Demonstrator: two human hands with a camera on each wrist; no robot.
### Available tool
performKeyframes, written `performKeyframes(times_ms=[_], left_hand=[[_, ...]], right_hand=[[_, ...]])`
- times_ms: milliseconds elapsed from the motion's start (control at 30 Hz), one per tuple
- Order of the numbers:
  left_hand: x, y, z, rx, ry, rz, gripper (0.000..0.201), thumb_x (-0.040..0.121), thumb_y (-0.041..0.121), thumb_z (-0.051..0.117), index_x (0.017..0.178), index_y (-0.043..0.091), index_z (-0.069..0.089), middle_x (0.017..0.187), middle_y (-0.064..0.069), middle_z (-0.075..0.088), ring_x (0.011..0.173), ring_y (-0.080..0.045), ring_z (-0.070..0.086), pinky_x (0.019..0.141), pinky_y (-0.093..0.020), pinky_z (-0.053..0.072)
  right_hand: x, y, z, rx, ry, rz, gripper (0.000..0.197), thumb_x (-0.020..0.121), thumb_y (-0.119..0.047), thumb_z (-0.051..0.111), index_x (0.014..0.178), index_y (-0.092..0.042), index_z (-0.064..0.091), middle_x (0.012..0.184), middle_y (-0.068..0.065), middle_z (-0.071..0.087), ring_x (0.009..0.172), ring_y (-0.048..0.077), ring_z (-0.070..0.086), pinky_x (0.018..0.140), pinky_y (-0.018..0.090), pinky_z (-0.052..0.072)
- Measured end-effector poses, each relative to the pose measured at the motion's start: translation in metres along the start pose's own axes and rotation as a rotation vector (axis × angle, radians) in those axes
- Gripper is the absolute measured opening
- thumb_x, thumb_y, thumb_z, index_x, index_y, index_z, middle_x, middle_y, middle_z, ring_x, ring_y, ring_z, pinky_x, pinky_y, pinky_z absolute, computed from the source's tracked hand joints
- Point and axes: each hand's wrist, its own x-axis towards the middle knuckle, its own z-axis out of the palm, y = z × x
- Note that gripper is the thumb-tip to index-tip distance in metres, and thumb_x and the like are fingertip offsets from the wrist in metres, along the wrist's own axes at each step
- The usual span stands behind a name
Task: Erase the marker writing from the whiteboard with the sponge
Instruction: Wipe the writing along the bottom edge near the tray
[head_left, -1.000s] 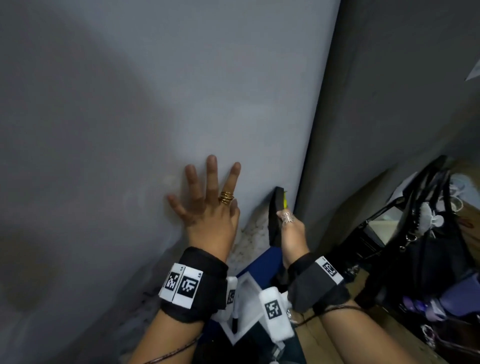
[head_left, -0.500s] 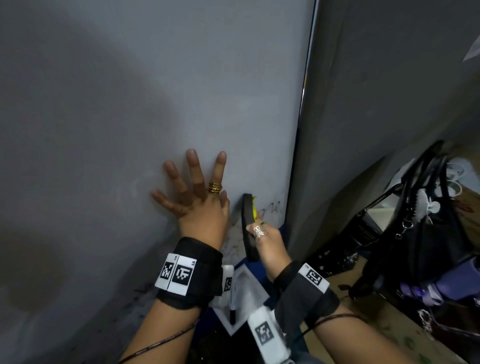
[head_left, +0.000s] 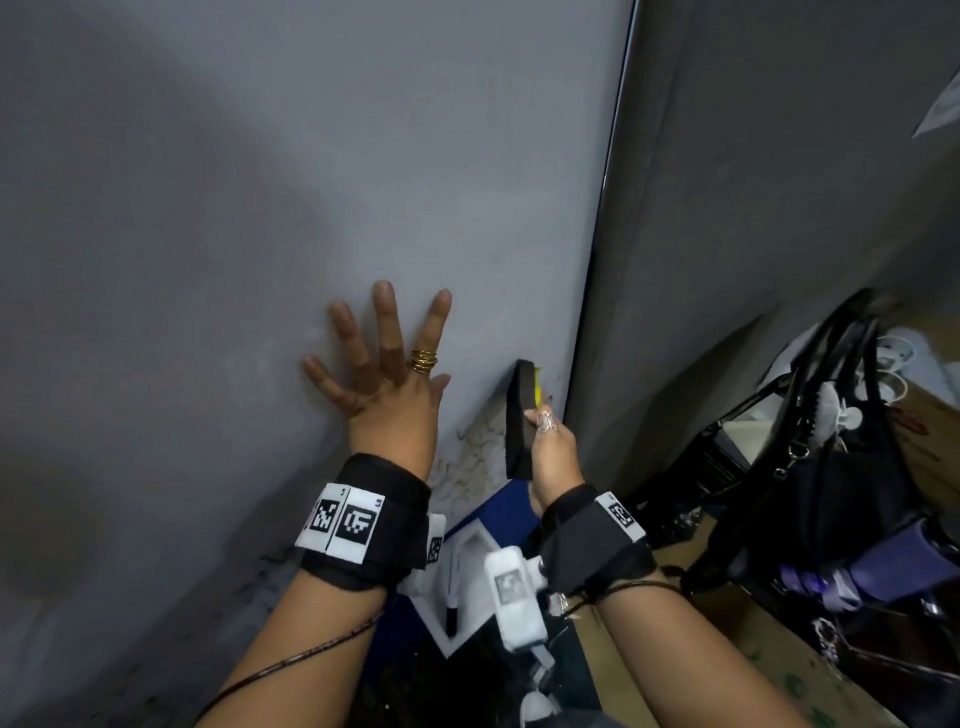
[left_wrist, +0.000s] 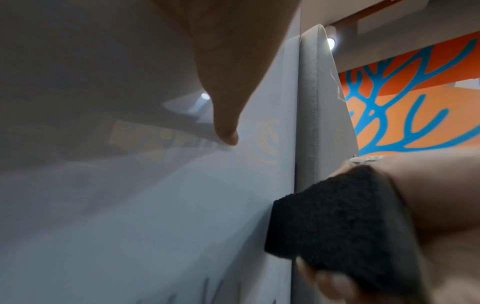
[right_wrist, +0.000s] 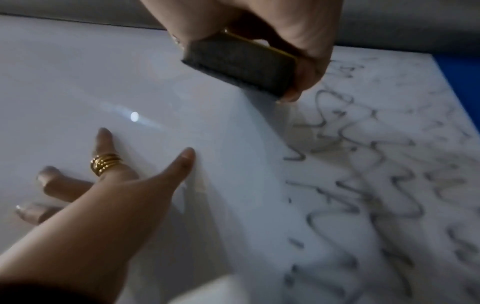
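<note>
The whiteboard (head_left: 311, 182) stands upright and fills the left of the head view. My left hand (head_left: 387, 364) lies flat on it with fingers spread, a gold ring on one finger (right_wrist: 105, 162). My right hand (head_left: 548, 447) grips a black sponge with a yellow edge (head_left: 522, 415) near the board's lower right corner. In the right wrist view the sponge (right_wrist: 239, 63) is held on edge at the board, beside smeared grey marker scribbles (right_wrist: 363, 174) that cover the lower right part. The board left of the sponge is wiped white (right_wrist: 78, 72).
A grey padded panel (head_left: 753, 208) adjoins the board's right edge. Black bags (head_left: 841, 441) pile up at the right. Below the hands lies a white tray holding a black marker (head_left: 452, 603), on something blue (head_left: 498, 499).
The sponge in my right hand has shifted along the board's lower right corner, down-left then back toward the right edge. My left hand stays pressed flat on the board.
</note>
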Motion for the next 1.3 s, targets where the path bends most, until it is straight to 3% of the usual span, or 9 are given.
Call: performKeyframes(times_ms=[133, 233, 333, 533, 767, 933, 1067, 1167, 1300], left_hand=[[0.003, -0.001, 0.001, 0.024, 0.023, 0.002, 0.11, 0.074, 0.068, 0.057, 0.146, 0.037, -0.02, 0.146, -0.018, -0.041, 0.131, -0.045, -0.036, 0.096, -0.07, 0.01], [0.002, -0.001, 0.002, 0.015, 0.041, -0.003, 0.113, 0.073, 0.069, 0.058, 0.145, 0.037, -0.022, 0.146, -0.017, -0.04, 0.132, -0.044, -0.036, 0.101, -0.071, 0.003], [0.002, -0.001, 0.003, 0.027, 0.047, 0.003, 0.112, 0.074, 0.068, 0.058, 0.146, 0.037, -0.022, 0.146, -0.017, -0.04, 0.133, -0.044, -0.034, 0.099, -0.071, 0.004], [0.001, -0.002, 0.005, 0.01, 0.026, 0.021, 0.099, 0.078, 0.066, 0.055, 0.148, 0.04, -0.011, 0.146, -0.016, -0.04, 0.133, -0.043, -0.035, 0.098, -0.07, 0.005], [0.0, -0.003, 0.004, -0.016, 0.022, 0.022, 0.1, 0.077, 0.063, 0.058, 0.148, 0.041, -0.01, 0.146, -0.013, -0.041, 0.132, -0.041, -0.037, 0.097, -0.07, 0.005], [0.0, -0.001, 0.003, -0.011, 0.008, 0.018, 0.098, 0.079, 0.063, 0.056, 0.148, 0.041, -0.01, 0.146, -0.013, -0.042, 0.132, -0.042, -0.038, 0.098, -0.071, 0.005], [0.0, 0.0, 0.002, -0.039, 0.003, 0.011, 0.096, 0.08, 0.062, 0.058, 0.148, 0.041, -0.006, 0.146, -0.012, -0.042, 0.131, -0.041, -0.039, 0.097, -0.07, 0.003], [0.0, -0.001, 0.003, -0.033, 0.007, 0.012, 0.095, 0.079, 0.062, 0.059, 0.149, 0.042, -0.002, 0.146, -0.011, -0.042, 0.131, -0.041, -0.039, 0.097, -0.07, 0.003], [0.0, -0.001, 0.0, -0.035, -0.027, 0.033, 0.098, 0.078, 0.061, 0.06, 0.148, 0.042, -0.006, 0.145, -0.012, -0.044, 0.129, -0.041, -0.041, 0.096, -0.071, 0.001]], right_hand=[[0.033, -0.031, -0.006, -0.13, 0.169, -0.137, 0.027, 0.098, -0.021, 0.041, 0.098, -0.004, 0.062, 0.097, 0.008, 0.054, 0.093, 0.02, 0.048, 0.083, 0.027, 0.036], [0.058, -0.054, -0.014, -0.185, 0.217, -0.142, 0.026, 0.097, -0.022, 0.042, 0.1, -0.004, 0.061, 0.101, 0.009, 0.054, 0.096, 0.023, 0.05, 0.087, 0.03, 0.038], [0.045, -0.042, -0.003, -0.253, 0.126, -0.147, 0.033, 0.093, -0.023, 0.042, 0.113, -0.003, 0.058, 0.096, 0.011, 0.053, 0.096, 0.029, 0.053, 0.086, 0.032, 0.042], [-0.003, -0.008, 0.008, -0.162, -0.115, -0.216, 0.047, 0.098, -0.008, 0.038, 0.144, -0.015, 0.03, 0.125, -0.01, 0.039, 0.113, 0.005, 0.038, 0.085, 0.009, 0.03], [0.063, -0.049, -0.017, -0.202, 0.14, -0.246, 0.036, 0.095, -0.012, 0.043, 0.129, -0.005, 0.052, 0.107, 0.004, 0.053, 0.101, 0.018, 0.048, 0.095, 0.03, 0.037], [0.043, -0.03, -0.015, -0.178, 0.029, -0.133, 0.024, 0.092, -0.011, 0.048, 0.102, 0.007, 0.061, 0.09, 0.011, 0.053, 0.088, 0.022, 0.049, 0.078, 0.031, 0.038], [-0.006, 0.007, -0.001, -0.148, -0.198, -0.104, 0.036, 0.097, -0.01, 0.041, 0.132, -0.013, 0.048, 0.116, -0.007, 0.05, 0.112, 0.013, 0.045, 0.094, 0.021, 0.033], [0.002, 0.01, -0.002, -0.167, -0.153, -0.169, 0.045, 0.098, -0.011, 0.04, 0.143, -0.013, 0.034, 0.12, -0.011, 0.041, 0.112, 0.005, 0.038, 0.088, 0.009, 0.028], [0.063, -0.003, -0.024, -0.202, 0.113, -0.014, 0.032, 0.096, -0.02, 0.044, 0.118, -0.004, 0.06, 0.118, 0.012, 0.058, 0.113, 0.028, 0.051, 0.097, 0.033, 0.038]])
